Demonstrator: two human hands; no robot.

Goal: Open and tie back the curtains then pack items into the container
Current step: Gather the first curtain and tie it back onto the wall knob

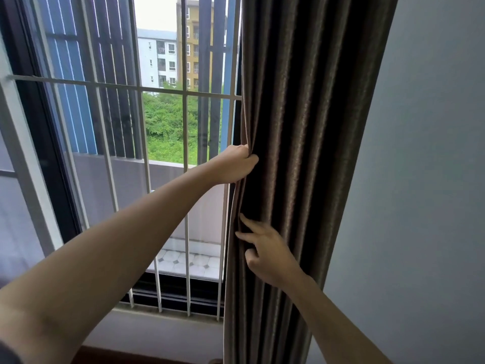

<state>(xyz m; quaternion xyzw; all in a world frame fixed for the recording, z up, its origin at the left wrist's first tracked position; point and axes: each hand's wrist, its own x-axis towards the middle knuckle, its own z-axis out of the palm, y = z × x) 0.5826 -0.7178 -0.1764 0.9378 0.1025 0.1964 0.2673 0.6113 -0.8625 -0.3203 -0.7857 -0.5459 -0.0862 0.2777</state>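
The dark brown curtain (301, 153) is gathered in deep folds at the right side of the window (131, 153), against the grey wall (433, 179). Its leading edge is gripped by the left hand (235, 165), fingers curled round the cloth; lower down, the right hand (265, 252) is spread against the folds with straight fingers, holding nothing. The fabric is judged soft, fairly heavy and unbreakable, best bunched around its full width at mid-height for tying. No tie-back can be made out, possibly hidden behind the folds.

Bare forearms, no watch or rings; dark sleeve (8, 353) edge lower-left.
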